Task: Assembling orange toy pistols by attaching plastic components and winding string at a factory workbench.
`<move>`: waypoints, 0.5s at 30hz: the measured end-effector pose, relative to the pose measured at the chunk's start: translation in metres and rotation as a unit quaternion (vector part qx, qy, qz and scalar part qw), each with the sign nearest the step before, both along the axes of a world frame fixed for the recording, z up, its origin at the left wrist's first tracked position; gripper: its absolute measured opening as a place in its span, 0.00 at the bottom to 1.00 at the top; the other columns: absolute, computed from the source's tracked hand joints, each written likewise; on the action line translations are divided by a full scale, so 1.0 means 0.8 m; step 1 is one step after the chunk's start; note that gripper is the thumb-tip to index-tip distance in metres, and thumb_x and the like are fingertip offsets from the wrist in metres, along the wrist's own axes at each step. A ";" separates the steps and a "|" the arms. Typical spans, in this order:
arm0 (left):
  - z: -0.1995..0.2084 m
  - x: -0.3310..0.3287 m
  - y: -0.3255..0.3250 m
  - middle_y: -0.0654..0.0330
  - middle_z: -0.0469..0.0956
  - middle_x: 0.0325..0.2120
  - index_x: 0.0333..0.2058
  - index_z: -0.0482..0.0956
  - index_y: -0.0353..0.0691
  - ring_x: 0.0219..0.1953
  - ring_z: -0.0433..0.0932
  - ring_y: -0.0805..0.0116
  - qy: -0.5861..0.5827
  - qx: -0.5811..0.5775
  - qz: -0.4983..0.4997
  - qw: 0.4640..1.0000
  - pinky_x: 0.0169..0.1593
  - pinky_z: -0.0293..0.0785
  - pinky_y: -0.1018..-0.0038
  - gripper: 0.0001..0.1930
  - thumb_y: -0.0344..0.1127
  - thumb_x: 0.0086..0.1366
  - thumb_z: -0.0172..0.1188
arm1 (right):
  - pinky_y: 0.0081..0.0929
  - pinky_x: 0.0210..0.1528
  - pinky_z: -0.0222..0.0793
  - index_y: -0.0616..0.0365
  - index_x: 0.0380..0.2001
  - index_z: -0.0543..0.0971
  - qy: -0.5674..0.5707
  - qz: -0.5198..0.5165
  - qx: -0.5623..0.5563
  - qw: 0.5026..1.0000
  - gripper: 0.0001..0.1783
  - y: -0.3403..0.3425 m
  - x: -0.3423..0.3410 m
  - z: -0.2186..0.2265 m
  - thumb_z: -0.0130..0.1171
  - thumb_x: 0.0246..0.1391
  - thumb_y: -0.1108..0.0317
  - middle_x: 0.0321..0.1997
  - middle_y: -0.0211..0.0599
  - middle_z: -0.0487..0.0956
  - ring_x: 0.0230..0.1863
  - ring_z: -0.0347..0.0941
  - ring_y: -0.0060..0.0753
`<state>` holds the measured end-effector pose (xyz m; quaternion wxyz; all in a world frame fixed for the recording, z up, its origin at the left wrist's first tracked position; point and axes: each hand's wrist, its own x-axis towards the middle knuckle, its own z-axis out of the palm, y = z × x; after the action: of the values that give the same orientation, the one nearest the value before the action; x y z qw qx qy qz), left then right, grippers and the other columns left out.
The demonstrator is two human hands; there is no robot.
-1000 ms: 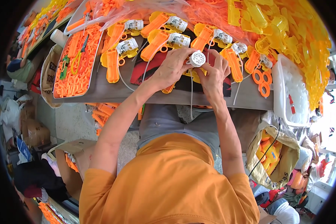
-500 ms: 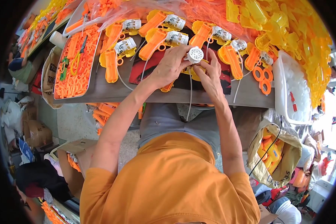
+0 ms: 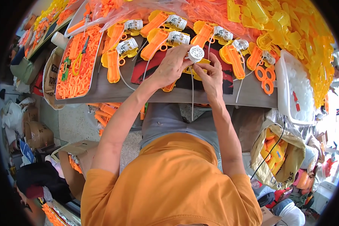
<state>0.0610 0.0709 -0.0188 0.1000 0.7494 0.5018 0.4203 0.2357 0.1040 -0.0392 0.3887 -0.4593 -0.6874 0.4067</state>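
Above the table's front edge, my left hand (image 3: 172, 67) grips a round white plastic wheel-like part (image 3: 196, 54) with small holes in its face. My right hand (image 3: 211, 75) is closed just below and right of that part, thumb and fingers pinched near a thin pale cord (image 3: 193, 98) that hangs down past the table edge. What exactly its fingertips hold is hidden. Under my hands lies a partly covered yellow and orange toy gun half. Several orange and yellow toy gun halves (image 3: 112, 66) with white mechanisms (image 3: 127, 47) lie beyond in rows, some trailing pale cords.
On the left is a tray (image 3: 89, 81) of small orange parts, with scissors (image 3: 79, 60) and green snips (image 3: 65, 69) on top. Orange rings (image 3: 265, 79) lie at right beside a white bin (image 3: 284, 96) of clear parts. Yellow shells (image 3: 290, 26) are heaped behind.
The white part has shifted very slightly left and down in my left hand's grip. My right hand's index finger has curled in a little.
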 end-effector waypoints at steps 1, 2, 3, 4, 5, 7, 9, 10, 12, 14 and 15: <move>0.001 0.000 0.000 0.51 0.70 0.54 0.58 0.66 0.38 0.58 0.68 0.51 0.006 0.006 -0.003 1.000 0.60 0.63 0.61 0.23 0.33 0.66 0.57 | 0.37 0.66 0.54 0.54 0.41 0.85 0.000 -0.001 0.000 1.000 0.16 0.001 -0.001 -0.001 0.68 0.49 0.60 0.69 0.44 0.60 0.70 0.53 0.41; 0.002 0.000 0.000 0.51 0.70 0.54 0.58 0.66 0.38 0.58 0.68 0.51 0.005 0.006 -0.004 1.000 0.60 0.63 0.61 0.23 0.33 0.66 0.57 | 0.37 0.66 0.54 0.55 0.41 0.85 -0.014 0.006 0.001 1.000 0.16 0.001 -0.003 0.001 0.68 0.49 0.61 0.69 0.45 0.60 0.70 0.53 0.42; 0.002 0.000 -0.001 0.52 0.70 0.54 0.58 0.66 0.39 0.57 0.68 0.52 0.007 0.000 -0.004 1.000 0.60 0.63 0.61 0.23 0.34 0.66 0.57 | 0.38 0.66 0.54 0.55 0.40 0.86 -0.028 0.012 0.002 1.000 0.16 0.001 -0.004 0.002 0.68 0.49 0.61 0.68 0.45 0.60 0.70 0.53 0.42; 0.002 -0.001 -0.001 0.53 0.70 0.54 0.58 0.66 0.40 0.57 0.68 0.52 0.008 -0.006 -0.004 1.000 0.60 0.63 0.61 0.23 0.34 0.66 0.57 | 0.38 0.66 0.54 0.55 0.40 0.86 -0.028 0.012 0.002 1.000 0.16 0.001 -0.003 0.004 0.68 0.49 0.61 0.68 0.45 0.60 0.70 0.53 0.42; 0.001 -0.001 0.000 0.53 0.70 0.54 0.58 0.66 0.40 0.57 0.68 0.52 0.008 -0.005 -0.004 1.000 0.60 0.63 0.61 0.23 0.34 0.66 0.57 | 0.38 0.67 0.54 0.55 0.40 0.86 -0.022 0.018 -0.013 1.000 0.15 0.000 -0.001 0.007 0.68 0.48 0.62 0.69 0.46 0.59 0.70 0.53 0.42; -0.003 -0.002 0.001 0.55 0.71 0.53 0.57 0.67 0.41 0.56 0.69 0.52 0.003 0.005 -0.010 1.000 0.59 0.63 0.61 0.22 0.34 0.65 0.58 | 0.39 0.67 0.54 0.56 0.39 0.86 -0.015 0.025 -0.028 0.999 0.15 0.002 0.000 0.006 0.68 0.48 0.62 0.69 0.46 0.59 0.70 0.53 0.43; -0.003 -0.002 0.002 0.55 0.71 0.52 0.57 0.67 0.42 0.56 0.69 0.53 0.010 0.011 -0.010 1.000 0.58 0.62 0.61 0.22 0.34 0.65 0.58 | 0.40 0.66 0.55 0.57 0.38 0.86 0.004 0.039 -0.032 0.999 0.15 0.005 0.001 0.001 0.69 0.47 0.62 0.70 0.46 0.57 0.70 0.53 0.43; -0.004 -0.002 0.001 0.56 0.72 0.52 0.57 0.68 0.43 0.55 0.69 0.53 0.017 0.018 -0.010 1.000 0.58 0.62 0.60 0.21 0.34 0.65 0.58 | 0.40 0.66 0.55 0.57 0.38 0.86 0.004 0.039 -0.033 0.999 0.15 0.004 0.002 -0.001 0.69 0.47 0.62 0.70 0.46 0.57 0.70 0.53 0.43; -0.002 -0.001 0.000 0.56 0.72 0.51 0.57 0.68 0.44 0.56 0.69 0.54 0.019 0.008 -0.011 1.000 0.58 0.62 0.60 0.21 0.34 0.65 0.58 | 0.38 0.65 0.58 0.61 0.38 0.85 -0.035 0.026 -0.008 0.999 0.17 0.003 0.002 0.000 0.70 0.45 0.62 0.68 0.46 0.60 0.67 0.57 0.44; 0.001 0.002 0.000 0.56 0.72 0.51 0.56 0.68 0.44 0.56 0.68 0.54 0.022 -0.003 -0.013 1.000 0.59 0.61 0.60 0.22 0.33 0.64 0.58 | 0.37 0.64 0.59 0.62 0.39 0.84 -0.055 0.014 0.032 0.998 0.19 0.003 0.000 -0.006 0.70 0.44 0.63 0.67 0.47 0.61 0.65 0.59 0.45; 0.004 0.004 0.002 0.56 0.72 0.50 0.56 0.68 0.45 0.56 0.68 0.54 0.049 0.002 -0.022 0.999 0.58 0.61 0.60 0.21 0.32 0.64 0.58 | 0.36 0.62 0.61 0.63 0.39 0.83 -0.075 0.003 0.073 0.994 0.20 0.003 -0.001 -0.009 0.71 0.43 0.63 0.65 0.47 0.63 0.63 0.60 0.46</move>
<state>0.0640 0.0724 -0.0155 0.0831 0.7804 0.4883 0.3816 0.2349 0.1065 -0.0463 0.3674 -0.4567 -0.7439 0.3210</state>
